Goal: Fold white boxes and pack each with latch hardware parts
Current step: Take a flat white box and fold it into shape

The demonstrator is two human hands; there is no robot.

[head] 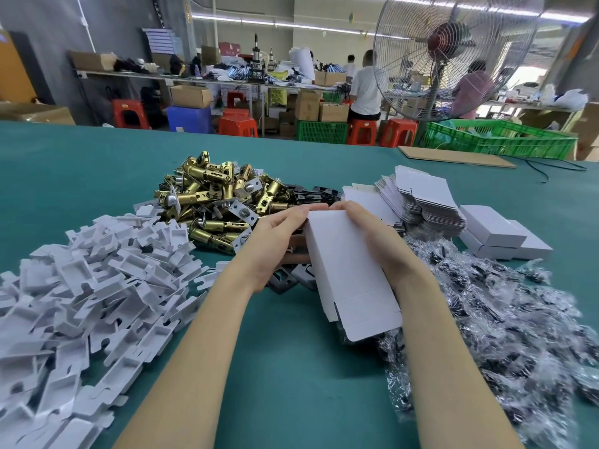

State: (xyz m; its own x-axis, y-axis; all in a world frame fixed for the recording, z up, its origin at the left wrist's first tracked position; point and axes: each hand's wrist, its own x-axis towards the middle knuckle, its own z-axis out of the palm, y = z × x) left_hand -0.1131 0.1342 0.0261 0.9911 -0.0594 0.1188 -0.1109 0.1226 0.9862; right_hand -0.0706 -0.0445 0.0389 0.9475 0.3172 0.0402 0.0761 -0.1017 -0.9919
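White box [350, 270], smooth card, is gripped by the left hand [275, 241] and right hand [372, 234], fingertips meeting at its far end. Brass latches [214, 196] lie heaped just beyond the left hand.

White box [350, 273], near flap open, lies lengthwise; brass latches [214, 196] heaped at its eleven o'clock.

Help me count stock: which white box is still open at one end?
The white box held in both hands: its near flap hangs open, while the finished boxes lie closed.
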